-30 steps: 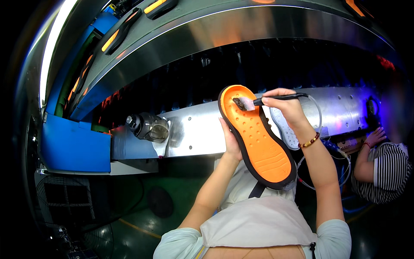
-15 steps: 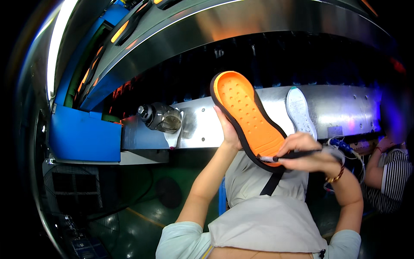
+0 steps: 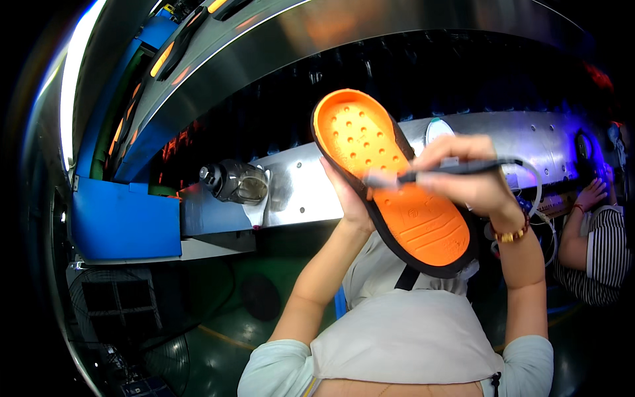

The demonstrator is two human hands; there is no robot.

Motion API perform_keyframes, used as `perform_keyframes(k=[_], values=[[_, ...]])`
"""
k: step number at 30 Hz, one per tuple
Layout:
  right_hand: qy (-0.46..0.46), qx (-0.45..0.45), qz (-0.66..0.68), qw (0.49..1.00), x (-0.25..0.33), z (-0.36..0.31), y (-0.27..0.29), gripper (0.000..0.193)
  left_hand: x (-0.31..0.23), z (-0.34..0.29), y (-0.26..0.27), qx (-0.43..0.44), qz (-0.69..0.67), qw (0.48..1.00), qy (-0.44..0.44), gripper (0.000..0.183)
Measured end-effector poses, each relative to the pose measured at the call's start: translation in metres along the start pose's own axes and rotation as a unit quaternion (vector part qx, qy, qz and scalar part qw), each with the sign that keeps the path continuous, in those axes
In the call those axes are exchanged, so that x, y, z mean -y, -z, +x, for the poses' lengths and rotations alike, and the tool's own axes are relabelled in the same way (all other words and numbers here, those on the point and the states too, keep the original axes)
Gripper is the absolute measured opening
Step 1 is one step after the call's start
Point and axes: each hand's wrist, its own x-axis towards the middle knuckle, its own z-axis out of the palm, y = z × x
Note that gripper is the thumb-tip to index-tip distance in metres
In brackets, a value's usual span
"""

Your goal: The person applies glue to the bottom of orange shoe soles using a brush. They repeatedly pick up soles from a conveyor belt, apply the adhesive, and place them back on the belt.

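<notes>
An orange shoe sole [image 3: 426, 228] with a black rim is tilted over my lap, its dimpled inner face toward me. My left hand [image 3: 347, 202] grips it by the left edge, fingers hidden behind. In my right hand [image 3: 473, 178] is a black-handled brush [image 3: 408, 176] with a clear tube trailing from its rear end. The brush's pale tip, blurred by motion, is at the left edge of the sole's middle. Whether it touches the surface I cannot tell. Behind my right hand, a white sole-shaped piece [image 3: 437, 128] lies on the metal ledge, mostly covered.
A dark clear bottle [image 3: 241, 182] lies on a white cloth on the metal ledge [image 3: 297, 173]. Orange-and-black soles [image 3: 162, 61] sit on the curved line at upper left. A blue machine housing [image 3: 126, 218] stands left. At right is another person's hand [image 3: 592, 192].
The brush in my right hand has moved up and left from the sole's lower end to its middle. The sole's lower end has swung right, and the view has shifted slightly.
</notes>
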Motion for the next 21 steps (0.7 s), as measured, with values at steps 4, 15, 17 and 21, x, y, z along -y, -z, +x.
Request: perform_keyframes(k=[4, 15, 17, 21], values=[[0.048, 0.05, -0.06, 0.996, -0.003, -0.008, -0.007, 0.016, -0.002, 0.002, 0.003, 0.023, 0.025, 0.999, -0.022, 0.075], [0.062, 0.143, -0.042, 0.987, 0.002, -0.027, 0.002, 0.018, -0.027, 0.02, 0.008, 0.004, 0.058, 0.991, -0.122, 0.083], [0.024, 0.108, 0.022, 0.994, 0.001, -0.032, 0.007, 0.017, -0.033, 0.021, 0.005, 0.012, 0.064, 0.99, -0.127, 0.084], [0.01, 0.048, -0.029, 0.998, -0.007, -0.033, 0.012, 0.017, -0.035, 0.023, 0.0, 0.002, 0.077, 0.988, -0.131, 0.085]])
